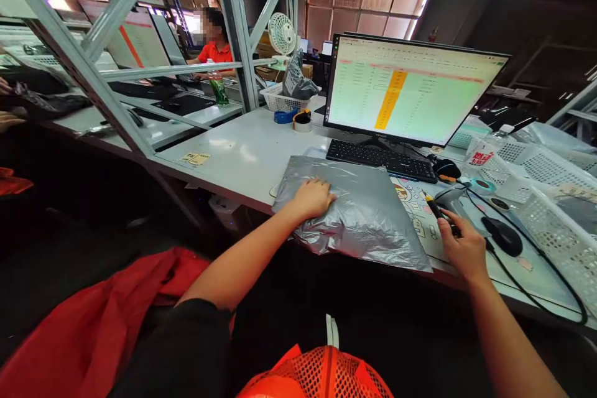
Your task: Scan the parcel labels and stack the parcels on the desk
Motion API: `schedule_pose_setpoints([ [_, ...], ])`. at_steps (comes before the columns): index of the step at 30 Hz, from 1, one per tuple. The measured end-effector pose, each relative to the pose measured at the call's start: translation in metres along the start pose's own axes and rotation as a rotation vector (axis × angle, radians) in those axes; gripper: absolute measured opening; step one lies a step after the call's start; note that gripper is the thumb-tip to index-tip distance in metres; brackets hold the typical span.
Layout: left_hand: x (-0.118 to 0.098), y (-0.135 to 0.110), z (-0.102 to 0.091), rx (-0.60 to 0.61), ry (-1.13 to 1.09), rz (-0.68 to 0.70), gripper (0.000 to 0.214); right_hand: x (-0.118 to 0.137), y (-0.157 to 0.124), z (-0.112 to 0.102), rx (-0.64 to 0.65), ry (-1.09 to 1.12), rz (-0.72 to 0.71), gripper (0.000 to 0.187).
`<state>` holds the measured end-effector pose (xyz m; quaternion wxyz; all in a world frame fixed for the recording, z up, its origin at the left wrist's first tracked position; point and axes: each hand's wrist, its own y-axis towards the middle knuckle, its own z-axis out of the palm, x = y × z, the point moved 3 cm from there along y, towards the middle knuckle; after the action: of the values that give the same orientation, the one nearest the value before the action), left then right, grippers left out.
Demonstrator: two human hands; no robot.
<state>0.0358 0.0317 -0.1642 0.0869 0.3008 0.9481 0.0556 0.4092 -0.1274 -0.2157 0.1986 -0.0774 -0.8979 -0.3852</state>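
Observation:
A grey plastic mailer bag (368,211) lies flat at the near edge of the white desk (242,155). My left hand (313,197) rests palm down on the bag's left part, fingers lying flat. My right hand (459,247) is to the right of the bag, fingers wrapped round the handle of a grey barcode scanner (448,199) with a yellow trigger. The scanner's cable (536,298) trails off to the right along the desk.
Behind the bag stand a black keyboard (380,158) and a lit monitor (410,90) showing a spreadsheet. Two black mice (502,235) and white mesh baskets (550,211) fill the right side. Tape rolls (302,120) sit further back. A person in an orange shirt (215,51) works behind the metal shelving (93,74).

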Motion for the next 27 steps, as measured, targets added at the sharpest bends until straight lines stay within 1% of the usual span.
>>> schedule_pose_setpoints([
  [1, -0.004, 0.002, 0.005, 0.02, 0.011, -0.022, 0.044, 0.011, 0.004, -0.003, 0.017, 0.025, -0.015, 0.052],
  [3, -0.005, 0.003, 0.012, 0.018, 0.021, -0.068, 0.038, 0.039, 0.014, -0.007, 0.065, 0.078, -0.08, 0.046],
  [6, -0.001, 0.004, 0.012, -0.053, 0.023, -0.104, 0.031, 0.091, 0.03, -0.003, 0.197, 0.157, -0.256, 0.039],
  [8, 0.001, 0.003, 0.011, -0.142, -0.025, -0.095, 0.029, 0.126, 0.039, 0.009, 0.308, 0.171, -0.364, 0.038],
  [10, 0.002, 0.001, 0.012, -0.251, -0.095, -0.081, 0.027, 0.154, 0.045, 0.027, 0.403, 0.129, -0.434, 0.038],
  [12, 0.003, -0.001, 0.015, -0.327, -0.15, -0.069, 0.026, 0.172, 0.047, 0.045, 0.457, 0.042, -0.479, 0.037],
  [13, 0.004, -0.002, 0.016, -0.348, -0.166, -0.067, 0.026, 0.176, 0.048, 0.053, 0.473, -0.007, -0.497, 0.036],
  [15, 0.005, -0.003, 0.02, -0.362, -0.181, -0.074, 0.026, 0.174, 0.051, 0.062, 0.479, -0.087, -0.515, 0.036],
  [17, 0.006, -0.002, 0.023, -0.353, -0.183, -0.076, 0.025, 0.158, 0.055, 0.062, 0.462, -0.133, -0.488, 0.037],
  [20, 0.005, 0.0, 0.026, -0.333, -0.182, -0.053, 0.025, 0.114, 0.061, 0.048, 0.398, -0.188, -0.359, 0.04],
  [22, 0.004, 0.002, 0.028, -0.322, -0.177, -0.051, 0.026, 0.085, 0.06, 0.037, 0.365, -0.206, -0.274, 0.042],
  [25, 0.003, 0.004, 0.026, -0.3, -0.158, -0.069, 0.027, 0.052, 0.046, 0.025, 0.353, -0.154, -0.212, 0.045],
  [27, 0.002, 0.005, 0.02, -0.271, -0.136, -0.057, 0.026, 0.034, 0.032, 0.022, 0.343, -0.11, -0.196, 0.048],
])
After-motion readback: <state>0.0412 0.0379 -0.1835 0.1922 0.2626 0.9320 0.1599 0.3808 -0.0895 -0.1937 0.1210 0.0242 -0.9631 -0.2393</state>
